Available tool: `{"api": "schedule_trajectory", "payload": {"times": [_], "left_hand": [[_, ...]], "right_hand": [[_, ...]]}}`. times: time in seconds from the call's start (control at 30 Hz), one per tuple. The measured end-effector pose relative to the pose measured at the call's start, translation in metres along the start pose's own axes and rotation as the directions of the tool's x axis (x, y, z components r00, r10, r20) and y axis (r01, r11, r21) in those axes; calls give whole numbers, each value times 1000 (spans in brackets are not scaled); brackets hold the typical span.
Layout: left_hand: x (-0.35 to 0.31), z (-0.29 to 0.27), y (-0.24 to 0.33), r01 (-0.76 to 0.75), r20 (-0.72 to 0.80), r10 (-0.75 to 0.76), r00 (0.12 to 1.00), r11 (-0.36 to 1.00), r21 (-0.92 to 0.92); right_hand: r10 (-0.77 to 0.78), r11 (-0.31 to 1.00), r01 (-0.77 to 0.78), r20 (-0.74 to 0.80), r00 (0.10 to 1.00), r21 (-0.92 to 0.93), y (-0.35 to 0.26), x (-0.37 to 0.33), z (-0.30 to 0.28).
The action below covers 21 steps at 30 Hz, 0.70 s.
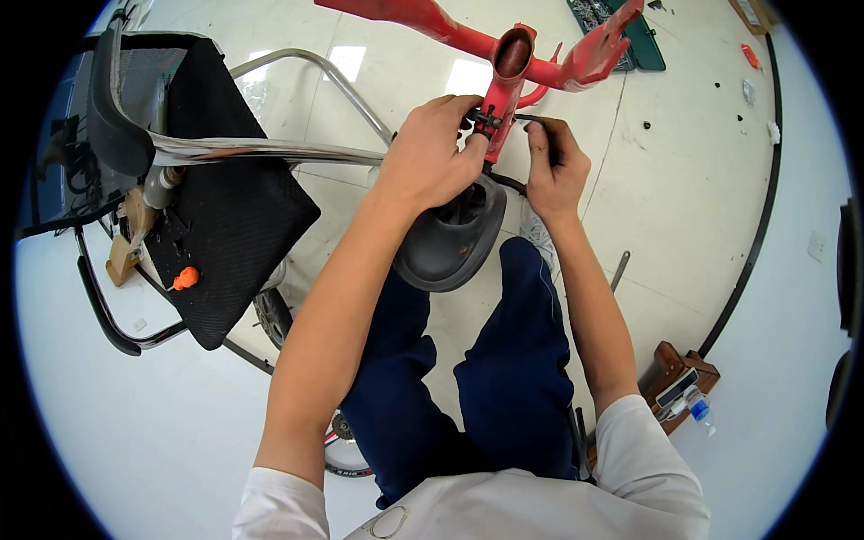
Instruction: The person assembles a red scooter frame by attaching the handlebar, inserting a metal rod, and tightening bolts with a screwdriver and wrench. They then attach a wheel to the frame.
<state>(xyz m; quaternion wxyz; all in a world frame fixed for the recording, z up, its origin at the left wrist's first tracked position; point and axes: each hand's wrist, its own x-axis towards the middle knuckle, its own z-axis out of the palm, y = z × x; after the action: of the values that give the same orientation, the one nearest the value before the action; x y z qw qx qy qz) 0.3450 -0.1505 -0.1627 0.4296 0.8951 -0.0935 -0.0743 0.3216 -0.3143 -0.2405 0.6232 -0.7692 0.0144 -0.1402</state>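
Chair seat [247,211] bears orange item [186,278] near lower-left edge. Left hand [434,153] grips black clamp [489,119] beyond saddle [450,254]; right hand [558,171] curled, hold unclear.

Small orange object [186,278] on a black chair seat [238,225], white socket [816,245] on the wall [785,306]

Red bicycle frame [502,99], scuffed, with black saddle [454,256] close by.
Open round tube mouth faces up; red branches spread left and right. Black fitting [489,120] sits across the narrower tube. Saddle's broad rounded end points toward the wearer; its middle partly hidden.
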Motion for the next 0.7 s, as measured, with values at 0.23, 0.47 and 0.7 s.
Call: {"api": "schedule_trajectory", "payload": {"times": [0.23, 0.47, 0.7], "left_hand": [[1, 4, -3, 5, -33, -5, 999, 1000, -28], [1, 1, -1, 28, -6, -28, 1000, 998, -50], [3, 4, -3, 8, -24, -9, 1000, 998, -56]], "right_hand": [[21, 999, -24, 126, 992, 21, -18, -4, -6], [-170, 978, 182, 115, 979, -106, -10, -3, 1], [-347, 920, 359, 99, 932, -159, 26, 5, 10]]}}
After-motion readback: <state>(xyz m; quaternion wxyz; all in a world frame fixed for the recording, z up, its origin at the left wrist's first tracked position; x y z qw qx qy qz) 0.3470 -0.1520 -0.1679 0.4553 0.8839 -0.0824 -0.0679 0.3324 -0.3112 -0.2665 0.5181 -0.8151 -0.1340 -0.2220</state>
